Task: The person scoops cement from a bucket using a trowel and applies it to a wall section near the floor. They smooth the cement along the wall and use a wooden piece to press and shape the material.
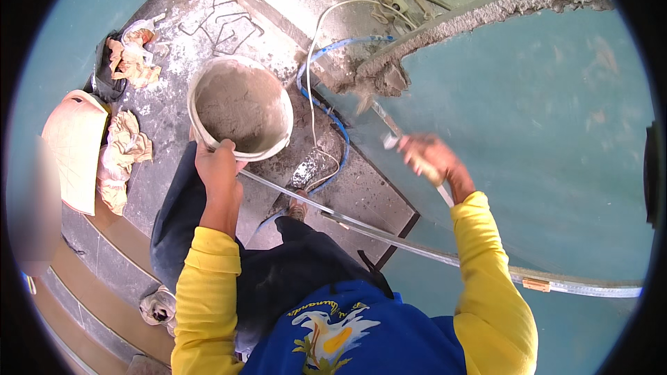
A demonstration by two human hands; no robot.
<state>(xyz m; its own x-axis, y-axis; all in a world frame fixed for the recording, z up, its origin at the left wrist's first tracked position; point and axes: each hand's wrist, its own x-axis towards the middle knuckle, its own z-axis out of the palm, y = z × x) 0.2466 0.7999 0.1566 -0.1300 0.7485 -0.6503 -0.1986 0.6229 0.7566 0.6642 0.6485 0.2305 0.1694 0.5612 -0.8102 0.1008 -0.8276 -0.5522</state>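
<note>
A worker in a blue shirt [410, 333] with yellow sleeves [208, 285] steadies a white bucket [280, 140] of grey mortar [233, 107], the left grip [217, 167] clasping its near rim. To the right, the slightly blurred right grip [429, 156] holds a long, flat tool [386, 118], its far end near a rough, crumbling mortar ridge [479, 19] along a teal surface [528, 118]. A pale metal strip [389, 236] runs beneath the right forearm. A blue hose [338, 44] curls beside the bucket; crumpled paper [124, 140] lies to its left, near steps [104, 253] at lower left.
</note>
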